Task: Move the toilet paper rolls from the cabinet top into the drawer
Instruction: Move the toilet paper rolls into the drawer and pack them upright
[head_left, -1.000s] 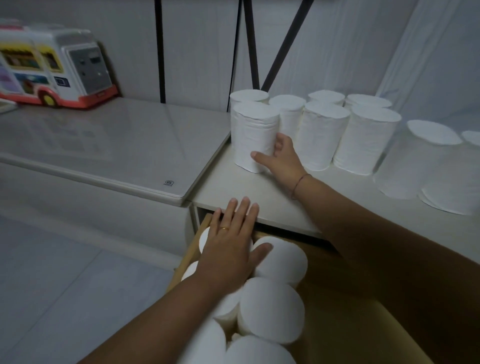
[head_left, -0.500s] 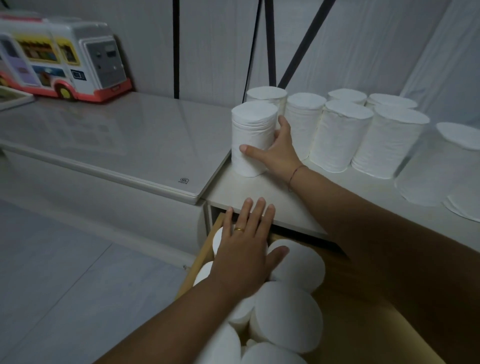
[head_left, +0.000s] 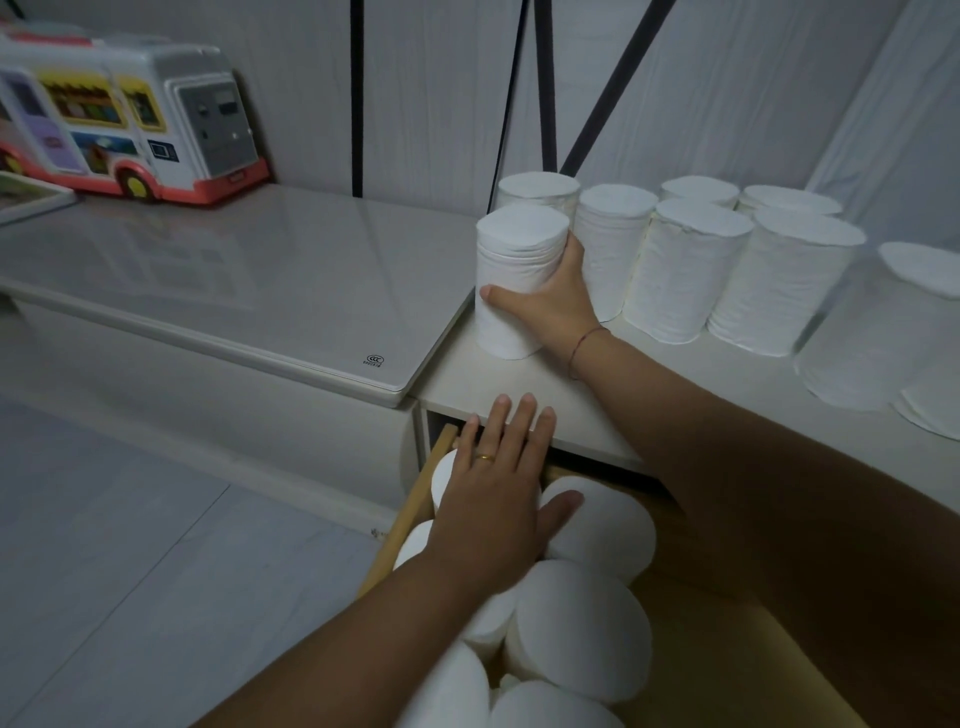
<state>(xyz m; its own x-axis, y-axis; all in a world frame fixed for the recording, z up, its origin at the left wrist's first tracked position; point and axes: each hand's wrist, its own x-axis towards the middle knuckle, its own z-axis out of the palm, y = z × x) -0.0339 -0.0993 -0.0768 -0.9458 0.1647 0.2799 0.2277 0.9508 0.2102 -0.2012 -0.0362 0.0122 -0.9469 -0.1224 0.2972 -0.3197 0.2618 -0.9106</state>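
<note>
Several white toilet paper rolls (head_left: 691, 270) stand upright on the cabinet top (head_left: 467, 379). My right hand (head_left: 550, 301) grips the nearest roll (head_left: 514, 265) at the left end of the group, thumb across its front, fingers behind it. The roll's base is at or just above the cabinet top. Below, the wooden drawer (head_left: 410, 519) is pulled out and holds several rolls (head_left: 582, 629) standing on end. My left hand (head_left: 498, 499) lies flat with straight fingers on the rolls at the drawer's back left.
A lower grey glossy table (head_left: 234, 280) adjoins the cabinet on the left. A toy bus (head_left: 119, 119) stands at its back. Dark poles (head_left: 545, 88) lean on the wall behind the rolls. Pale floor tiles (head_left: 130, 571) lie at lower left.
My right hand has closed round the front-left roll and drawn it leftward and forward, away from the other rolls. My left hand has stayed flat on the drawer's rolls.
</note>
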